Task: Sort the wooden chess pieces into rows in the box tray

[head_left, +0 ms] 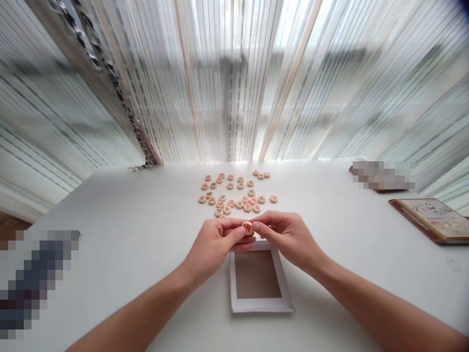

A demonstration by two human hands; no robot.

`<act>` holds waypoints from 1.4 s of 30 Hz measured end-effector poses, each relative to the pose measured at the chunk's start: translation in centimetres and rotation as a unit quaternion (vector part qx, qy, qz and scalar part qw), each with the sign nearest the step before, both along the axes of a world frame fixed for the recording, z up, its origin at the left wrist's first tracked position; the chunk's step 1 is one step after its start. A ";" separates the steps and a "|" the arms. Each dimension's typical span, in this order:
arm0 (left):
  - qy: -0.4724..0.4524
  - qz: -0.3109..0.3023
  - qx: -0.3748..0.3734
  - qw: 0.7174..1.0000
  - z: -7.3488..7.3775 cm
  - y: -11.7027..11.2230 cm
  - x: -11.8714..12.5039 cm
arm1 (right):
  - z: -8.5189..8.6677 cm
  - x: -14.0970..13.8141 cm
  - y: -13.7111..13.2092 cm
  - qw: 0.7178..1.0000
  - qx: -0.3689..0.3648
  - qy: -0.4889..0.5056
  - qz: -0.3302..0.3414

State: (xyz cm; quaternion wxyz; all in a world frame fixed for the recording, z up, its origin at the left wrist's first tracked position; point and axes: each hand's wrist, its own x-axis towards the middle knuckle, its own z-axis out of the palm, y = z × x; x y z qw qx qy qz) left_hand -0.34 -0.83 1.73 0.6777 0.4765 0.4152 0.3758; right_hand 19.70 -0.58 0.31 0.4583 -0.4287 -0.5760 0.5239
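Observation:
Between my two hands is a round wooden xiangqi piece, its red character facing up toward me. My left hand is closed on it, thumb on the near face and fingers behind. The thumb and forefinger of my right hand pinch its right edge. Right below stands an open shallow white box with a brown bottom, its far rim partly covered by my hands. Beyond my hands, several more xiangqi pieces with red or black characters lie scattered face up on the white table.
A brown-edged box lid with printed writing lies at the right. Behind it is a blurred-out item, and another dark blurred one sits at the left edge. A striped string curtain hangs along the table's far edge.

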 end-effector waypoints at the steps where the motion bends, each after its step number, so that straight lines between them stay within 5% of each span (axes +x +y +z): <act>1: -0.004 -0.005 -0.003 1.000 -0.2 -0.1 0.1 | -0.1 0.1 -0.2 1.000 -0.011 0.007 -0.003; 11: -0.021 -0.038 0.001 0.999 -0.1 -1.2 0.2 | -0.2 0.4 -1.4 0.994 -0.086 0.064 -0.018; 29: -0.035 0.006 -0.010 0.999 0.0 -1.4 0.7 | 0.1 0.1 -2.3 0.995 -0.069 0.061 -0.043; 42: -0.030 -0.013 -0.044 0.998 0.1 -1.1 0.4 | -0.1 0.5 -2.1 0.983 -0.150 0.108 -0.014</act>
